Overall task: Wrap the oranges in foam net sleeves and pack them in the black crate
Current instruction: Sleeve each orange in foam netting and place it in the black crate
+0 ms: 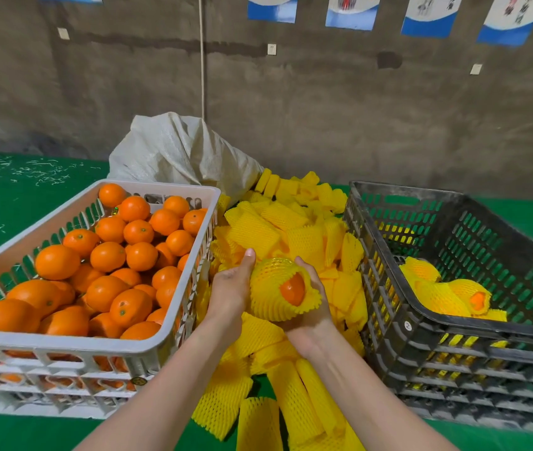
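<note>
An orange (292, 289) sits inside a yellow foam net sleeve (271, 288), its skin showing through the sleeve's open end. My right hand (312, 304) cups and grips this wrapped orange from below and the right. Beside it on the left, my left hand (231, 288) has straight fingers that touch the sleeve's side. A white crate (102, 348) full of bare oranges (109, 257) stands at the left. On the right, the black crate (421, 320) holds a few wrapped oranges (453, 292).
A heap of loose yellow foam sleeves (291, 236) lies between the two crates and spills toward me. A white woven sack (180, 151) slumps behind the heap, against a grey wall. Everything stands on a green surface (14, 203) with scattered white shreds.
</note>
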